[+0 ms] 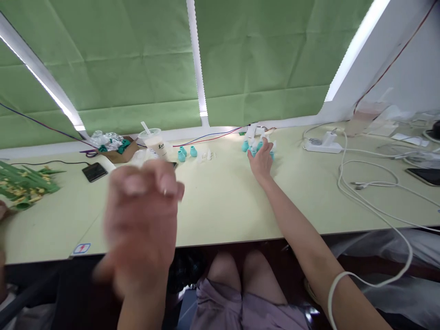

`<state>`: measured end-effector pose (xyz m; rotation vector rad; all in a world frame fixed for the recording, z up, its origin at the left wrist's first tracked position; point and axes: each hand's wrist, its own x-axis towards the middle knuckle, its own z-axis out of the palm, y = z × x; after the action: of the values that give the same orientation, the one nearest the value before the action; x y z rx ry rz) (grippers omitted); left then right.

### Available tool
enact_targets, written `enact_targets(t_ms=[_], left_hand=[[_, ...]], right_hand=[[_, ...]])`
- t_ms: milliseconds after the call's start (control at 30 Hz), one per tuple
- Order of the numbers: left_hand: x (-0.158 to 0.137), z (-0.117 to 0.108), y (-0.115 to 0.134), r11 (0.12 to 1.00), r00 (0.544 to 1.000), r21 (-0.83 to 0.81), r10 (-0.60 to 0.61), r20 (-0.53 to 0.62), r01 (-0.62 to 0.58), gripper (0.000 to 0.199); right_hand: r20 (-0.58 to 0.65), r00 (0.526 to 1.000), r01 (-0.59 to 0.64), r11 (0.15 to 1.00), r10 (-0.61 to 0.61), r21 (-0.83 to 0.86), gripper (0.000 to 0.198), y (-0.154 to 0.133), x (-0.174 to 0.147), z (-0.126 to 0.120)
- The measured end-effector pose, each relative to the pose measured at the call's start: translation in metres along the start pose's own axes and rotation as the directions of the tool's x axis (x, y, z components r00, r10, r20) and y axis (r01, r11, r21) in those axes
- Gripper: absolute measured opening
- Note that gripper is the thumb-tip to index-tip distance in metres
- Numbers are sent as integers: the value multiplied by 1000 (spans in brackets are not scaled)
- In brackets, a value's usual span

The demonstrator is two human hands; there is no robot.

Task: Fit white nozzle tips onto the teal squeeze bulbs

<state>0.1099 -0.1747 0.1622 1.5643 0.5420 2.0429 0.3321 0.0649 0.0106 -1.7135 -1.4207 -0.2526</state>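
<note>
My left hand (pixel 142 220) is raised close to the camera, off the table and smeared by motion. Its fingers look curled, and I cannot make out anything in them. Farther back, my right hand (pixel 261 160) reaches to a cluster of small teal vase-shaped pieces (pixel 245 146) and clear plastic bits, thumb and fingers apart around them. Whether it touches a piece is hard to see. More teal vase-shaped pieces (pixel 181 156) stand to the left at the back of the table, beside small whitish translucent pieces (pixel 205 156).
A drink cup with a straw (pixel 154 141) and a cardboard box (pixel 122 153) holding plastic wrap stand back left. Green stems (pixel 25 185) and a black device (pixel 94 172) lie farther left. On the right are a power strip (pixel 323 144), white cables (pixel 374 184) and a phone (pixel 424 175).
</note>
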Motion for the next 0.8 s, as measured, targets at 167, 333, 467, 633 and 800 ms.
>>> enact_targets(t_ms=[167, 333, 467, 633, 800], left_hand=[[47, -22, -129, 893, 991, 430, -115, -69, 134, 17], [53, -84, -245, 550, 892, 716, -380, -244, 430, 15], [36, -109, -269, 511, 870, 735, -438, -225, 447, 21], [32, -109, -268, 577, 862, 653, -427, -271, 491, 31], [27, -105, -273, 482, 853, 750, -478, -208, 453, 28]], right_hand=[[88, 970, 224, 974, -226, 35, 40, -25, -16, -9], [319, 822, 468, 879, -472, 94, 33, -42, -36, -4], [362, 758, 528, 836, -543, 150, 31, -43, -47, 6], [414, 734, 483, 843, -538, 238, 27, -43, -54, 18], [456, 780, 389, 902, -429, 184, 30, -62, -46, 41]])
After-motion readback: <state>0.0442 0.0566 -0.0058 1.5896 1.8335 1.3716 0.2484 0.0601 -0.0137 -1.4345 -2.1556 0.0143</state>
